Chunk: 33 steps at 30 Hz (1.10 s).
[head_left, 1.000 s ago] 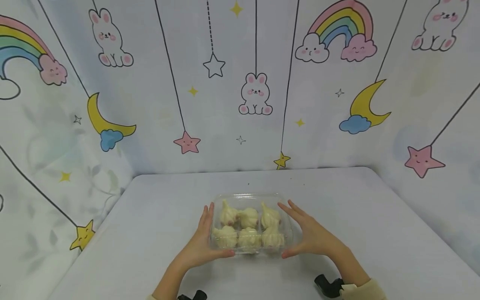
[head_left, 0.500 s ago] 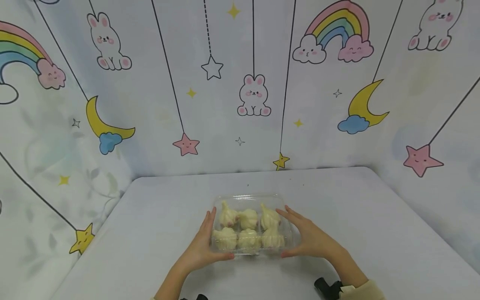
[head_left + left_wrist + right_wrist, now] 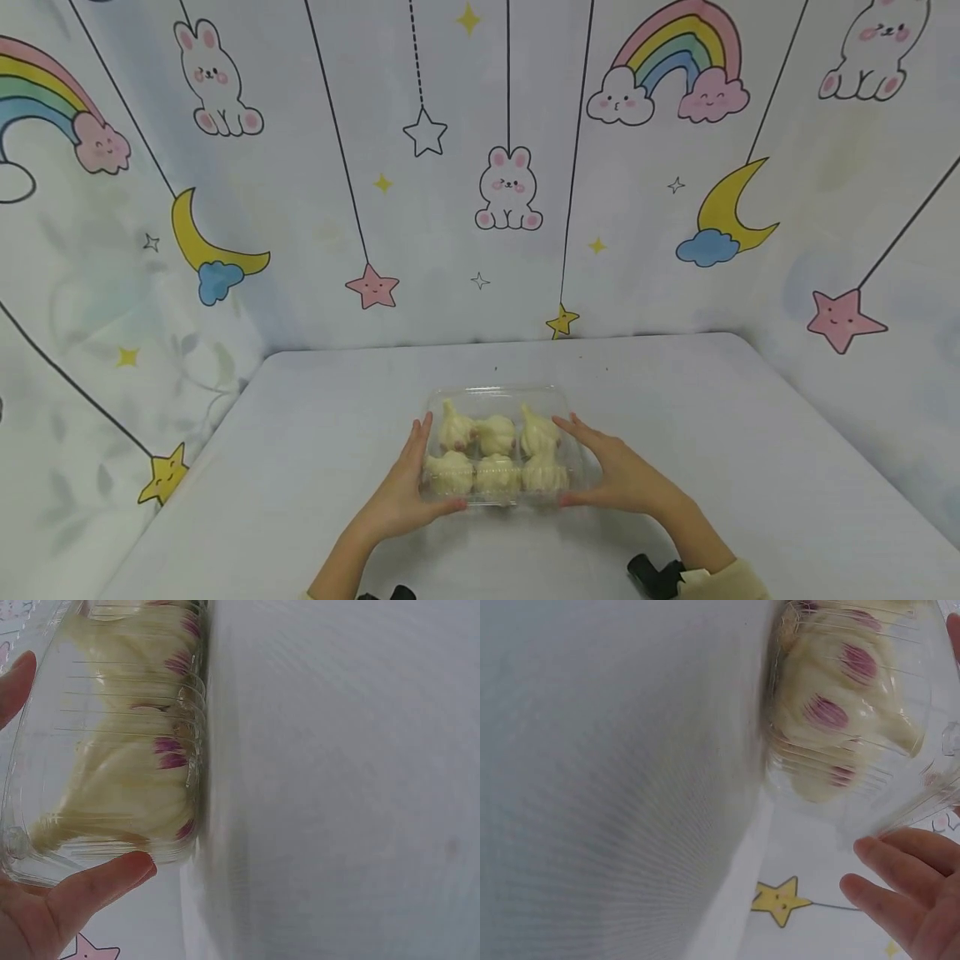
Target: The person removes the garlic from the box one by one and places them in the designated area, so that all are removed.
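A clear plastic clamshell box (image 3: 576,454) stands on the white table, lid down over several cream garlic bulbs (image 3: 497,477) with purple patches. My left hand (image 3: 401,496) lies along its left side, fingers mostly straight, thumb at the front edge. On the other side my right hand (image 3: 626,471) has its fingers spread by the right rim, thumb near the front right corner. The left wrist view has fingers (image 3: 112,885) against one end of the box (image 3: 37,750). In the right wrist view, straight fingers (image 3: 900,874) are close to the lid's corner; contact is unclear.
The white table (image 3: 315,433) extends around the box. Behind it hangs a cloth backdrop (image 3: 300,167) printed with rabbits, moons, stars and rainbows. Black wrist mounts (image 3: 656,575) and light sleeves (image 3: 723,583) are at the bottom of the head view.
Fingertips of both hands have shifted slightly nearer to me and closer in on the box. The box has hardly moved. The head view has tilted a little.
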Tool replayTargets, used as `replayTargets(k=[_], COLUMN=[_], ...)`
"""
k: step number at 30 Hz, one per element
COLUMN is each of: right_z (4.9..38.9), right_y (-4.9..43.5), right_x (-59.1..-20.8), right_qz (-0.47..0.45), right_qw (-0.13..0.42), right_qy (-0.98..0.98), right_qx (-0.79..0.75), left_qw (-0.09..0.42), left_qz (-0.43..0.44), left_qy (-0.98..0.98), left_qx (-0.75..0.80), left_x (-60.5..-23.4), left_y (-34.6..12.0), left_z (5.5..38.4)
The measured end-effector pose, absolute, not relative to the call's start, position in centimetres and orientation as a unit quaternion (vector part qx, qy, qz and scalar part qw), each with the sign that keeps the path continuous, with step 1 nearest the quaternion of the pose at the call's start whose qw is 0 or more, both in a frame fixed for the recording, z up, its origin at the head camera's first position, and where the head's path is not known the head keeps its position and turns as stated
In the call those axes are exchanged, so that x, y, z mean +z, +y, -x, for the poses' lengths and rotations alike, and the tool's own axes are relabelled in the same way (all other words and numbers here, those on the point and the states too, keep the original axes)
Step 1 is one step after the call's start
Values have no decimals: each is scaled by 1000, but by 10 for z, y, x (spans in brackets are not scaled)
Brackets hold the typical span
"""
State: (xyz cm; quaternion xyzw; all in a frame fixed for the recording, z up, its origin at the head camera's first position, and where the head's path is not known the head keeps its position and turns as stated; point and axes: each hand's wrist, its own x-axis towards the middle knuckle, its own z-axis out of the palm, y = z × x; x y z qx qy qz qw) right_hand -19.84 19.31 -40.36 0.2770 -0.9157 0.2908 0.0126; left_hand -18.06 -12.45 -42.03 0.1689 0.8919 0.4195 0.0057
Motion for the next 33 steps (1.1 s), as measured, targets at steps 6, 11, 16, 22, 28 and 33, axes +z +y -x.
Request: replayTargets(k=[6,11,16,22,28,33], right_z=[199,198,196,194,194,194], right_y=[193,192,190,188,186,186], right_x=[-404,-405,-405,-404,-401,-399], right_qz=[-287,-279,-268,-276,-277,-270], right_qw=[28,38,51,67,73,75], right_qy=[-916,-922,-929,-926,-919,-916], right_qx=[279,267,251,249,270,288], left_qw=[4,-1,-8,-10,-9,0], left_qz=[-176,-189,-198,-202,-206,-214], left_qy=[892,890,891,895,891,879], left_qx=[416,414,408,398,404,427], left_x=[-421,-421,-420,-419,-418,-417], left_y=[-126,-127,-127,-128,-129,-128], left_z=[181,180,180,180,179,176])
